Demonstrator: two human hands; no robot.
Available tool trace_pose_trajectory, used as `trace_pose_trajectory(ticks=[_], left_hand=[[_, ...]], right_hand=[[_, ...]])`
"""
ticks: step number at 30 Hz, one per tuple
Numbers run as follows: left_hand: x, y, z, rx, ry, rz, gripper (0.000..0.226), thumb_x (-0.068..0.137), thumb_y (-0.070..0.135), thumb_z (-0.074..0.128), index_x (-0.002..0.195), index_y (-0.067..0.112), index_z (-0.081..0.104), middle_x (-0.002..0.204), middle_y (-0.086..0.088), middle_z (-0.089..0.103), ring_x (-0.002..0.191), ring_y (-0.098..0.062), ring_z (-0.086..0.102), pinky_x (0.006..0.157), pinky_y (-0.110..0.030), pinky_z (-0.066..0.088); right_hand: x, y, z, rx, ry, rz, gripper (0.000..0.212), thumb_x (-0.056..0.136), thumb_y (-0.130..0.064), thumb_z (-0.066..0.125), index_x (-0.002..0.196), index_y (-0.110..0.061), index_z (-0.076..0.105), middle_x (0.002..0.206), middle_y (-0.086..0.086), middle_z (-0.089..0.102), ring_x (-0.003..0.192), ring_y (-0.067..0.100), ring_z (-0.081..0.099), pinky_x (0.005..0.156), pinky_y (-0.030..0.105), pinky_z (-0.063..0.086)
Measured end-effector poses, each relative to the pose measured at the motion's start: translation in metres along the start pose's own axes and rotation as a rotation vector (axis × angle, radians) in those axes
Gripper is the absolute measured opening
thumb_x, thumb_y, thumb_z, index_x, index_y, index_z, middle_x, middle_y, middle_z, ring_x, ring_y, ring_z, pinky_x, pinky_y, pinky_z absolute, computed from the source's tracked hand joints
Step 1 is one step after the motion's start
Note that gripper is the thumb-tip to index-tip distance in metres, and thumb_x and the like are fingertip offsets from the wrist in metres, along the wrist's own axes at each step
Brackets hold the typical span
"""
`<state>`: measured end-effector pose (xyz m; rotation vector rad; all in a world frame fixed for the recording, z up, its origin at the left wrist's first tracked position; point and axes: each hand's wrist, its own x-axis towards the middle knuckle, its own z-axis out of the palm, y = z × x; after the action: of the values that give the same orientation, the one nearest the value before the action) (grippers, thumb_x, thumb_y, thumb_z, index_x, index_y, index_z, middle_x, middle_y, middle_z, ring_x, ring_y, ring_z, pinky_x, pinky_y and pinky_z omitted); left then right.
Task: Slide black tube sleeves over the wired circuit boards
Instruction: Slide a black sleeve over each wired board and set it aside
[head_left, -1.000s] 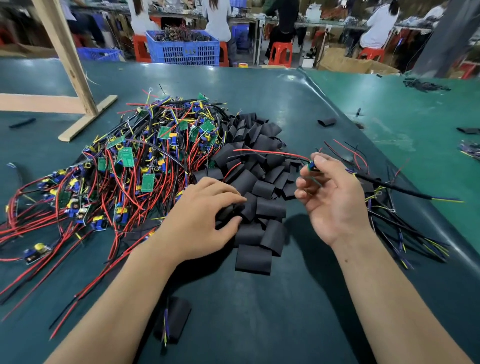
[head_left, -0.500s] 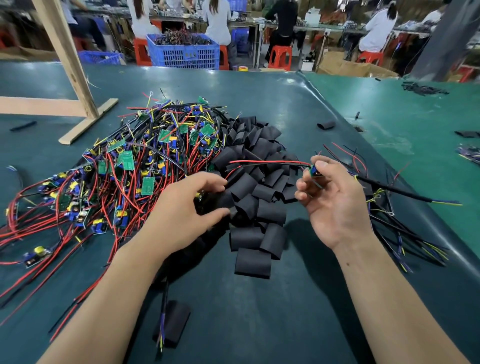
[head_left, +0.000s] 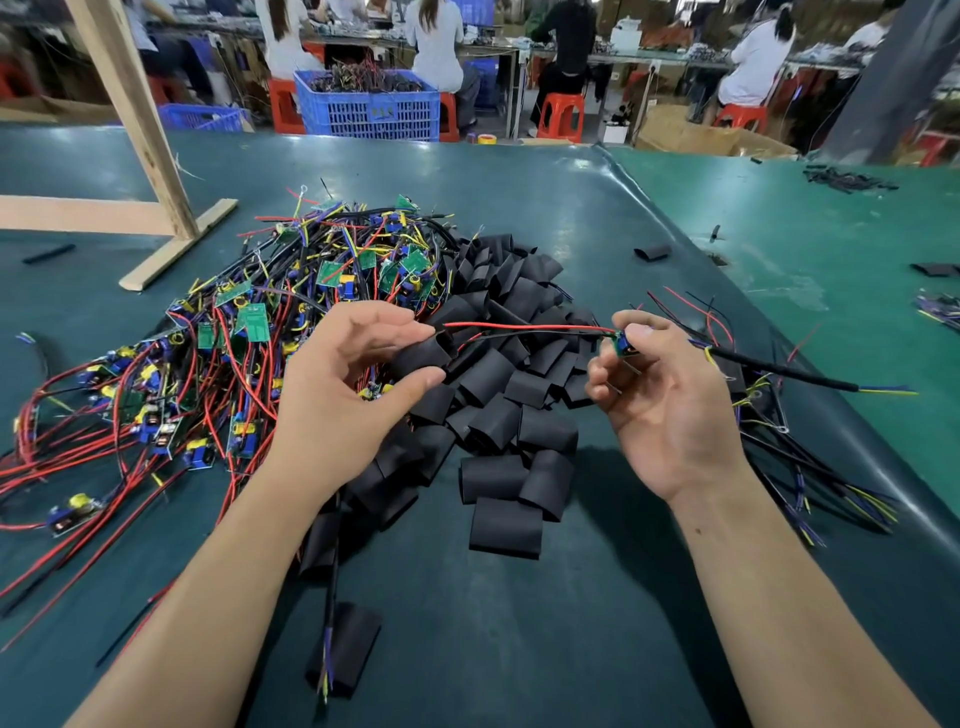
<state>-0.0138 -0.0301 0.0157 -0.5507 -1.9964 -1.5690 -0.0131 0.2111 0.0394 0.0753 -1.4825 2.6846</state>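
Above the dark green surface (head_left: 519, 649), the left hand (head_left: 343, 395) pinches a black flattened tube sleeve (head_left: 422, 354) while the right hand (head_left: 670, 410) holds a small green wired circuit board (head_left: 621, 345), its red wire (head_left: 524, 327) reaching the sleeve's mouth.

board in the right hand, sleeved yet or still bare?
Bare. The circuit board shows uncovered at the right hand; the left hand pinches a black sleeve at its red and black wires' far end.

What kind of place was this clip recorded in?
Most likely an electronics assembly workshop. A large heap of wired circuit boards lies beside a pile of black tube sleeves on a green-covered table, and further back, seated workers face long benches near a blue crate filled with wiring.
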Motion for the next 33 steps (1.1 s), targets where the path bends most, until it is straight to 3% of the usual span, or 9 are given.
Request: trace_pose_trajectory(ticks=[5,21,28,33], left_hand=[[0.0009,-0.0011,-0.0007,-0.020,0.025,-0.014,0.046,0.074,0.000,0.081,0.111,0.011,0.056,0.107,-0.003,0.072,0.102,-0.018,0.069,0.092,-0.028,0.051],[0.0009,0.0000,-0.0018,0.058,0.045,0.020,0.048,0.074,0.005,0.084,0.107,0.028,0.058,0.109,-0.002,0.070,0.104,-0.018,0.067,0.092,-0.030,0.052],[0.0005,-0.0023,-0.0012,0.047,-0.007,0.037,0.045,0.073,0.003,0.084,0.110,0.009,0.059,0.110,0.001,0.070,0.104,-0.018,0.067,0.093,-0.031,0.052],[-0.0015,0.0013,-0.0017,0.010,-0.094,0.010,0.044,0.073,0.008,0.085,0.110,0.013,0.061,0.109,-0.001,0.071,0.106,-0.020,0.067,0.096,-0.036,0.052]], right_hand=[[0.0006,0.0006,-0.0009,-0.007,-0.040,-0.014,0.010,0.080,-0.014,0.055,0.082,-0.016,0.065,0.063,0.006,0.056,0.057,0.019,0.054,0.051,0.025,0.046],[0.0004,0.0057,-0.0017,-0.097,-0.170,-0.039,0.017,0.078,-0.009,0.052,0.076,-0.016,0.066,0.059,0.007,0.053,0.053,0.021,0.052,0.050,0.027,0.043],[-0.0004,0.0060,-0.0024,-0.146,-0.179,-0.051,0.016,0.077,-0.008,0.051,0.074,-0.016,0.064,0.055,0.006,0.050,0.051,0.021,0.049,0.049,0.027,0.040],[0.0006,0.0059,-0.0024,-0.108,-0.131,-0.054,0.012,0.079,-0.010,0.052,0.079,-0.015,0.063,0.059,0.005,0.053,0.053,0.020,0.051,0.049,0.025,0.042]])
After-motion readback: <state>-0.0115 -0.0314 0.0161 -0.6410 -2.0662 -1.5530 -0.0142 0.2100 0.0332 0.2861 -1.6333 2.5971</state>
